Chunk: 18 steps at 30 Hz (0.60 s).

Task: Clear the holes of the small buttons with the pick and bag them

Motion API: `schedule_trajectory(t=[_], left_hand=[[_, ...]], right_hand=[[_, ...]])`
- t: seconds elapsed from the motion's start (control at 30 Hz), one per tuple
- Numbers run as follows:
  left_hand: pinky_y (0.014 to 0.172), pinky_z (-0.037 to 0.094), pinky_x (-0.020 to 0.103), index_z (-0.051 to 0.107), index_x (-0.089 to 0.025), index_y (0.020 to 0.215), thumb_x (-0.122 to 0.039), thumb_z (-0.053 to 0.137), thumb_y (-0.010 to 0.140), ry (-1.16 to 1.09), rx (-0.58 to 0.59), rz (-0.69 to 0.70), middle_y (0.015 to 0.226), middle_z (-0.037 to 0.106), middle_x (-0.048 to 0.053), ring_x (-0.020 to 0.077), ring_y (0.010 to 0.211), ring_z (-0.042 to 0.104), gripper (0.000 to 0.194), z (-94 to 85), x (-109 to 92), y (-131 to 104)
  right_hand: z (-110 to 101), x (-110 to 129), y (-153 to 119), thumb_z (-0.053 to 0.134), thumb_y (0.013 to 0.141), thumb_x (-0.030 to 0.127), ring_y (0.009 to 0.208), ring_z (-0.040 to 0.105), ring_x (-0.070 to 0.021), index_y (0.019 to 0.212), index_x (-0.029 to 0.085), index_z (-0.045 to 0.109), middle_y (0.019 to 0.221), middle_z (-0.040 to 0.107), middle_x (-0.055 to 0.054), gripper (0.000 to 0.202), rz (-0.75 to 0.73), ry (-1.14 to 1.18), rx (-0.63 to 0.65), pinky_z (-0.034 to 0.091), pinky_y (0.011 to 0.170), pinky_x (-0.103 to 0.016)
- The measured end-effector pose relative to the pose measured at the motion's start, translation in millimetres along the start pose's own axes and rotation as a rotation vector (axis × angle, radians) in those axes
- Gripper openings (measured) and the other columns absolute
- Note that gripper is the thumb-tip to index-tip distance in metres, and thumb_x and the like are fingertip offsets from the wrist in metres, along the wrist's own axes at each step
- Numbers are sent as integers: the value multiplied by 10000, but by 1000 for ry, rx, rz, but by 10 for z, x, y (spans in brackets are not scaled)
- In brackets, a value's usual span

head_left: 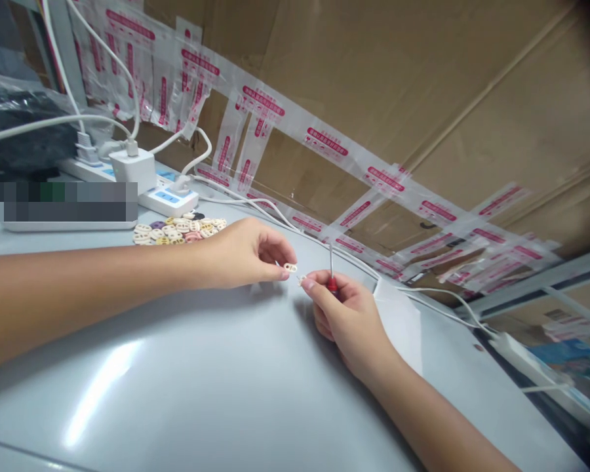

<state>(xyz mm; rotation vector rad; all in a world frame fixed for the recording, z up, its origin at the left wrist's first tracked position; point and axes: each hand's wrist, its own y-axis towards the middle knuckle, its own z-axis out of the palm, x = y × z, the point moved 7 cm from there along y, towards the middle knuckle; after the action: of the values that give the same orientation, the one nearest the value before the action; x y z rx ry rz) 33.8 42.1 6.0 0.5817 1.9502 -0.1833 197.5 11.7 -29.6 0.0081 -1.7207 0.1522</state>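
Above the grey bench (pixel 177 406), a small cream oval piece (pixel 290 268) could slip free, since the left hand (pixel 248 252) seems to pinch only its edge. That grip is nearly closed, thumb and finger on it. Just beside, the right hand (pixel 351 314) pinches a tiny pale part (pixel 301 280), too small to name, and holds a red-handled screwdriver (pixel 332 284), shaft up, in curled fingers.

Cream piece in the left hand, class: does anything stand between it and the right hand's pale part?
Nothing visible does; the red-handled screwdriver in the right hand stands right of the pale part.
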Motion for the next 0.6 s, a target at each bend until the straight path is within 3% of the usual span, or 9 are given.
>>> schedule_trajectory(t=[0.17,0.6], left_hand=[[683,543,226,708,-156,890,-240,750,746,-121,11,-4,832,755,21,153,781,710,172,42,-5,8],[668,565,261,657,-149,837,-225,764,704,-167,-2,40,763,732,24,143,712,700,187,131,18,20]], right_hand=[[2,24,-25,769,760,456,393,223,-39,775,192,592,475,324,108,318,-31,-11,-1,169,365,-183],[16,35,-30,771,759,465,406,211,-41,782,184,625,475,321,103,318,-47,-7,-12,151,382,-192]])
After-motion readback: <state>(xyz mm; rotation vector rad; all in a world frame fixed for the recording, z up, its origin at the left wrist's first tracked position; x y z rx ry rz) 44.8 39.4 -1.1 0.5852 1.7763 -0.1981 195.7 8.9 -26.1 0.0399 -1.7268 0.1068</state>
